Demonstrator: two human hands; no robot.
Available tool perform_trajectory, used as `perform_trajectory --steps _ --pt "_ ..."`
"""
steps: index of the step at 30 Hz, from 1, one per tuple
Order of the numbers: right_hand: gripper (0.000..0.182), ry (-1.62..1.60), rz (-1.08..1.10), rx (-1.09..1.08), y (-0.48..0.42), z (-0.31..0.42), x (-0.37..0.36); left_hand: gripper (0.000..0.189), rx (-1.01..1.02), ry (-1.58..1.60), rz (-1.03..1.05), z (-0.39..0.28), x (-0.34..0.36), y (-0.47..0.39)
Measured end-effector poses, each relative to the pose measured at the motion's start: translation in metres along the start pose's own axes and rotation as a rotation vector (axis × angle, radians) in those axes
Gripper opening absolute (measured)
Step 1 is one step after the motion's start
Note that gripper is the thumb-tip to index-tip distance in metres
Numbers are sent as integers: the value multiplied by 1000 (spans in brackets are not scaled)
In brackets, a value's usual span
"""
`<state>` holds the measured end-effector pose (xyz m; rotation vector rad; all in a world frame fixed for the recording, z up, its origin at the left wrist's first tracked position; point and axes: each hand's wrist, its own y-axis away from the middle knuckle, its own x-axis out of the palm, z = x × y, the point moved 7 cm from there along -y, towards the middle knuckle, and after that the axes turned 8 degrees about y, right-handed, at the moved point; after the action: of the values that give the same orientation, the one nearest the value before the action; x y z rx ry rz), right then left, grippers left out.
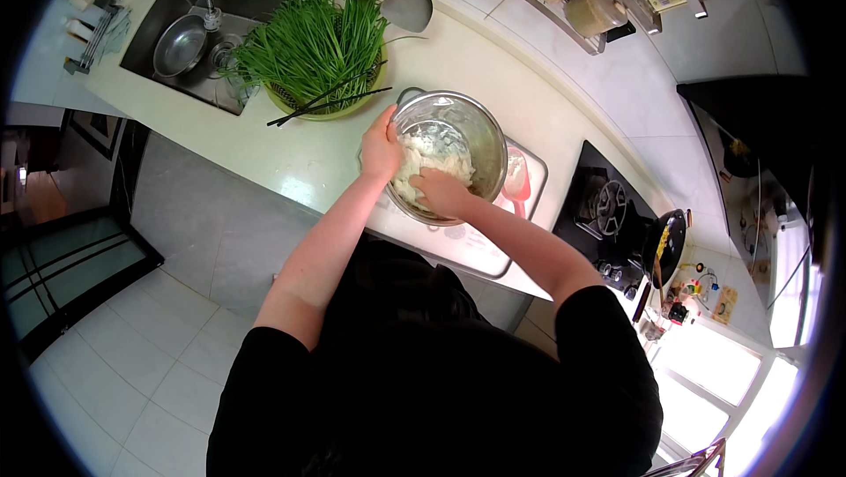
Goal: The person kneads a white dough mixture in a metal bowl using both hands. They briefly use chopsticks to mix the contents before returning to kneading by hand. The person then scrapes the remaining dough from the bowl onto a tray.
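A deep stainless-steel bowl (490, 146) stands on a pale board (492, 267) on the counter. Shaggy, floury dough (423, 153) lies inside it, towards the bowl's left and near side. My left hand (382, 149) grips the bowl's left rim, thumb at the inner edge. Down in the bowl, my right hand (441, 192) presses into the dough with curled fingers; its fingertips are partly hidden, and whether it grasps any dough is unclear. A pink scoop (519, 183) with white powder on it rests on the board just right of the bowl.
Green leafy stalks (317, 40) fill a yellow-green basin (337, 114), with dark chopsticks (330, 103) across it. Behind left is a sink (231, 4) holding a metal bowl (182, 46). A gas hob (588, 206) and a wok (673, 245) stand right; a skimmer or ladle (408, 7) hangs behind.
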<state>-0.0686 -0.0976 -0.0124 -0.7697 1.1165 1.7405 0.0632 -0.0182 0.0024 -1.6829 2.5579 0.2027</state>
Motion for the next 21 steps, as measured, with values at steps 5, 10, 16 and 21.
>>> perform_trajectory --steps 5,10,16,21 --pt "27 79 96 51 -15 -9 4 33 42 6 35 4 3 -4" --pt "41 -491 522 196 -4 -24 -73 35 21 0 29 3 -4 -5" --pt "28 -193 -16 248 -95 -72 -10 35 40 14 126 -12 20 -11" --pt "29 174 100 -91 -34 22 -60 34 -34 -21 62 2 1 -10"
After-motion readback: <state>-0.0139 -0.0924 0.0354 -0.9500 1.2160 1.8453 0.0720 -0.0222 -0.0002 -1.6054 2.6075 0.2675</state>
